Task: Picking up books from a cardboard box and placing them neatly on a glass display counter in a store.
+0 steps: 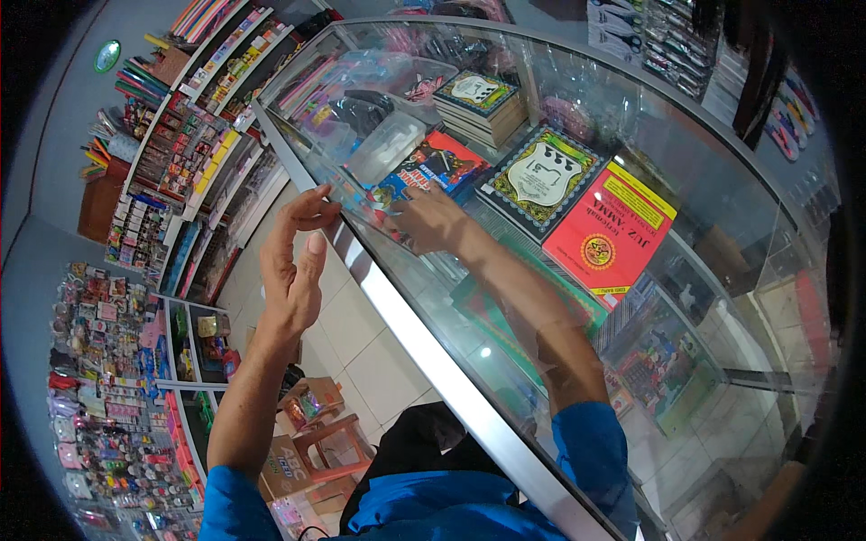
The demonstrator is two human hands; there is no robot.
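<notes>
My right hand [431, 218] reaches across the glass display case [473, 379] to the near edge of a blue and red illustrated book [443, 166]. Its fingers touch or hover over that book; their grip is partly hidden. My left hand [298, 253] is raised beside the case's metal edge [399, 318], fingers bent and apart, holding nothing. Right of the illustrated book lie a thick black book with an ornate cover [543, 179] and a red and yellow book [609, 233]. Behind them stands a stack of smaller ornate books [480, 108].
Clear plastic boxes [389, 145] sit left of the books. A green patterned item [487, 304] shows beneath my right forearm. Shelves of small goods [196, 149] and hanging packets [108, 399] line the left wall. Cardboard boxes [287, 466] and an orange stool [335, 446] stand on the tiled floor.
</notes>
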